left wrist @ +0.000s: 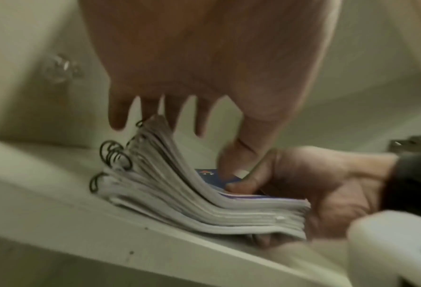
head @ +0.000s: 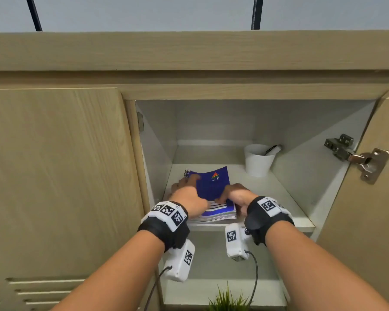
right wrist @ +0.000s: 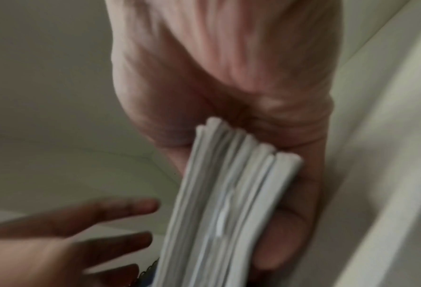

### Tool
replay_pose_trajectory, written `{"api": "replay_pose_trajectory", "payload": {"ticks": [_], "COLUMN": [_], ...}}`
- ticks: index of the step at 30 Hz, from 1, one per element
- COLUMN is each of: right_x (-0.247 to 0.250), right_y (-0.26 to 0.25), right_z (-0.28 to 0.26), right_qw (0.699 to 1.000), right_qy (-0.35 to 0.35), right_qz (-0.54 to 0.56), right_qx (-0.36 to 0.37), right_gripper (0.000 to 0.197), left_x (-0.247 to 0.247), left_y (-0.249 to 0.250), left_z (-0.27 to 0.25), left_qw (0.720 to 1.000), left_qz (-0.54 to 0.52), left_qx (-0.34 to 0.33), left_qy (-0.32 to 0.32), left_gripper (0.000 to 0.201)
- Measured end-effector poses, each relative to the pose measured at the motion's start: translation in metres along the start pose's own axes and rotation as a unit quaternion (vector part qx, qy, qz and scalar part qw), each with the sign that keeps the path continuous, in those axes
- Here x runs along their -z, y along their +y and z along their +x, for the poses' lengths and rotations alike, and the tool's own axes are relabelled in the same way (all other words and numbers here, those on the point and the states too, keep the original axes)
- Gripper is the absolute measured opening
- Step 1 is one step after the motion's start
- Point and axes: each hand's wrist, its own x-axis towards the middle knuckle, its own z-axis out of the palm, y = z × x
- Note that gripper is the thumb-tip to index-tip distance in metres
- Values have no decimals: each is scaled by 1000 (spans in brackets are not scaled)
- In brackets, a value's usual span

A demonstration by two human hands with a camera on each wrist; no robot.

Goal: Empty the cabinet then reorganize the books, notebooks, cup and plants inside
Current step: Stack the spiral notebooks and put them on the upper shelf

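Blue-covered spiral notebooks (head: 213, 194), stacked flat, sit on the upper shelf (head: 279, 198) of our open cabinet (head: 189, 52), toward the left front of the compartment. We count several in the pile by their white page edges; the wire bindings run along the left side.

Our right hand (head: 236, 195) grips the stack at its near right corner: thumb on the top cover, fingers curled under the bottom, as the left wrist view shows plainly. That corner is lifted off the shelf and the pile bows.

Our left hand (head: 189, 191) lies with straight, spread fingers (left wrist: 117, 116) over the binding side of the top cover, holding nothing. Whether the fingertips press the cover or only hover just above it, we cannot tell.

White cup (head: 258, 160), upright, at the back right of the same shelf, well apart from the notebooks; a dark-and-white object leans inside it, too small to identify.

Green plant (head: 228, 299), only the leaf tips visible, on the lower shelf at the front.

Metal hinge (head: 355, 156) on the opened right-hand door.
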Motion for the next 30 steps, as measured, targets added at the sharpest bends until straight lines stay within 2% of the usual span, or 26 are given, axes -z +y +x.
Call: {"api": "replay_pose_trajectory", "payload": {"ticks": [2,6,8,11,13,15,16,18,20,23,25,28,30], "right_x": [-4,-8,-10,-9,-5,2,7,13,17,23,30,49,62], "right_y": [-9,-18,-17,-17,-11,-1,3,11,15,20,20,24,27], "right_z": [-4,-2,1,-8,-17,-22,-24,-28,-29,-33,-39,-46,-51], "right_qw": [997,986,977,933,926,943,951,959,966,965,954,944,913], "right_qy": [9,26,56,89,80,69,69,66,42,5,9,27,59], "right_qz": [-79,-167,-206,-347,-366,-323,-298,-270,-247,-252,-286,-322,-400], "right_qx": [-18,-13,-13,6,38,48,49,52,58,75,88,67,64], "right_gripper": [14,7,17,38,42,40,45,58,62,65,56,45,50], "left_x": [1,1,4,4,5,9,12,17,16,8,-1,-15,-25], "left_y": [4,4,2,-2,-4,-11,-14,-18,-17,-7,5,27,45], "left_z": [-13,-20,-18,-16,-13,-8,-6,-3,0,0,-1,0,1], "left_qw": [992,983,982,982,982,987,989,988,988,991,993,993,992], "left_qz": [92,146,149,153,153,140,132,113,93,83,70,67,68], "left_qx": [-58,-104,-110,-107,-94,-54,-22,14,10,-5,-17,-31,-45], "left_qy": [-65,-41,-31,-42,-51,-58,-67,-100,-119,-100,-97,-94,-97], "left_gripper": [72,56,55,56,68,99,115,131,126,106,96,93,93]}}
